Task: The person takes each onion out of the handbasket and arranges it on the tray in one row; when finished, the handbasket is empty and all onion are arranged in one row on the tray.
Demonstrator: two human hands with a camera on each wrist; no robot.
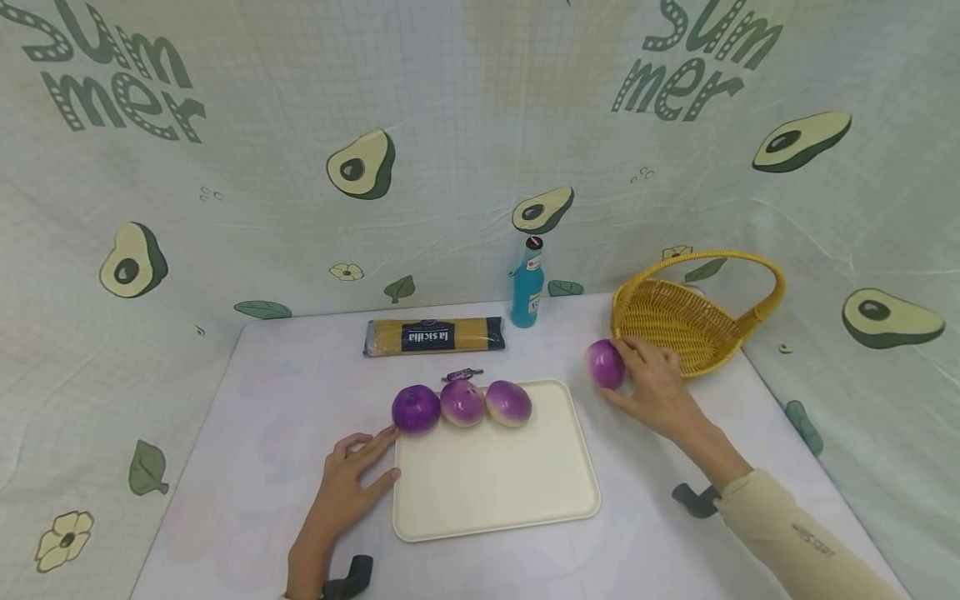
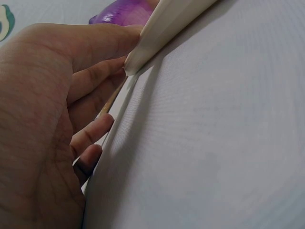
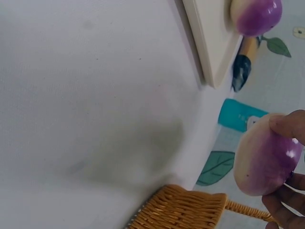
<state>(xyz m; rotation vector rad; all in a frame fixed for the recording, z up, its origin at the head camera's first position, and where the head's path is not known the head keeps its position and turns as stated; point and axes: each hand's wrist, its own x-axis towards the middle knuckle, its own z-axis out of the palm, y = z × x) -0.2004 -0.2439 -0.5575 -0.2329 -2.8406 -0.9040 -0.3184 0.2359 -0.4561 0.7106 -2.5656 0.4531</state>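
Note:
Between the thumb and fingers of my right hand (image 1: 654,383) is a purple-and-white turnip (image 1: 606,364), held just left of the yellow wicker basket (image 1: 675,321). The right wrist view shows the pale side of this turnip (image 3: 267,157). My left hand (image 1: 351,479) touches the left edge of the cream tray (image 1: 495,492) with its fingers extended. Along the tray's far edge sit three purple vegetables in a row: a dark purple one (image 1: 416,409) at the left corner, a turnip (image 1: 462,403) in the middle and another turnip (image 1: 509,403) to its right.
A pack of spaghetti (image 1: 435,336) lies behind the tray, with a small purple wrapped candy (image 1: 462,375) in front of it. The blue bottle (image 1: 527,287) stands upright near the back edge of the white table (image 1: 285,450). A printed cloth hangs behind.

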